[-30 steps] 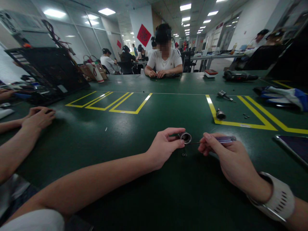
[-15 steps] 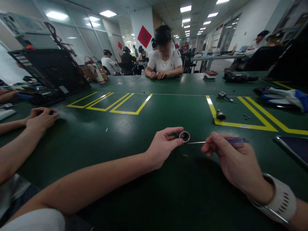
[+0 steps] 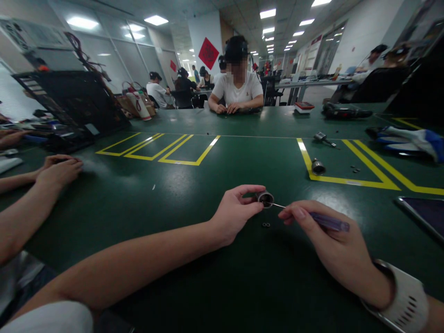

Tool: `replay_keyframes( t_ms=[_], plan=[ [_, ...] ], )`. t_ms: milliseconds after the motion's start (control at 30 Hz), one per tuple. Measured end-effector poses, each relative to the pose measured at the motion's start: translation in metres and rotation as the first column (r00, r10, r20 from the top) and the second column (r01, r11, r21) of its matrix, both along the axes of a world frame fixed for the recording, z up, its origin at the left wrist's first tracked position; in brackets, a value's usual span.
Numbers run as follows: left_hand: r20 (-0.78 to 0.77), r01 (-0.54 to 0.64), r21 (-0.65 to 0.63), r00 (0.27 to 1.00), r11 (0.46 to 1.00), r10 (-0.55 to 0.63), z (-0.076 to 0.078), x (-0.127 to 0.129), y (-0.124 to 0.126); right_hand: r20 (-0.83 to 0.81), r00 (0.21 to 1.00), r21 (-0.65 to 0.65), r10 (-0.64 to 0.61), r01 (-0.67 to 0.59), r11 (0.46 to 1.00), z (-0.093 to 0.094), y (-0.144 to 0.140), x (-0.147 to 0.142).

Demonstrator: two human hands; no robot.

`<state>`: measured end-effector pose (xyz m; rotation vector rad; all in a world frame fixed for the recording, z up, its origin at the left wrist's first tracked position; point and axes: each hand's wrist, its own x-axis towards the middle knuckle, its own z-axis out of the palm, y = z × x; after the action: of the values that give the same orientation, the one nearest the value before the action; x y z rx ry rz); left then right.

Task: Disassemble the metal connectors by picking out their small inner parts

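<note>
Gleaming hollow metal ring (image 3: 266, 199), fingertip-pinched.

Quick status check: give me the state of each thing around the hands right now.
left hand: pinching the metal ring
metal ring: held just above the table, opening toward the camera
right hand: gripping the screwdriver
screwdriver: tip at the ring's opening
small nuts: loose on the table
metal cylinder: lying untouched
</note>
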<state>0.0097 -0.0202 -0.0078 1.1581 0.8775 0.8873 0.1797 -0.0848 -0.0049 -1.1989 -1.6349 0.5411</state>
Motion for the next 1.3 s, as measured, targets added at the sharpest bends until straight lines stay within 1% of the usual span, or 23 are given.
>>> replay_keyframes(
  t_ms=[367, 633, 867, 1133, 1300],
  plan=[
    [0.029, -0.013, 0.006, 0.999, 1.0, 0.012, -0.0032, -0.001, 0.0018, -0.02, 1.0, 0.011, 0.008, -0.007, 1.0, 0.001, 0.0005, 0.0002],
    [0.054, -0.008, -0.036, 0.998, 0.999, 0.009, -0.0033, -0.0021, 0.0024, -0.082, 0.997, -0.046, -0.001, -0.003, 0.999, 0.0008, 0.0022, 0.0018],
    [0.051, -0.037, -0.024, 0.998, 0.999, 0.038, -0.0007, 0.0001, 0.0011, -0.098, 0.995, -0.071, 0.002, -0.009, 0.997, 0.0008, 0.0024, 0.0026],
    [0.024, -0.008, 0.022, 1.0, 1.0, 0.007, -0.0039, -0.003, 0.0028, -0.113, 0.993, -0.092, 0.022, -0.033, 0.995, -0.0013, 0.0024, 0.0046],
    [0.016, 0.0, 0.024, 1.0, 1.0, -0.001, -0.0033, -0.0034, 0.0021, -0.163, 0.986, -0.093, 0.03, -0.046, 0.995, -0.0039, 0.0032, 0.0059]
  ],
)
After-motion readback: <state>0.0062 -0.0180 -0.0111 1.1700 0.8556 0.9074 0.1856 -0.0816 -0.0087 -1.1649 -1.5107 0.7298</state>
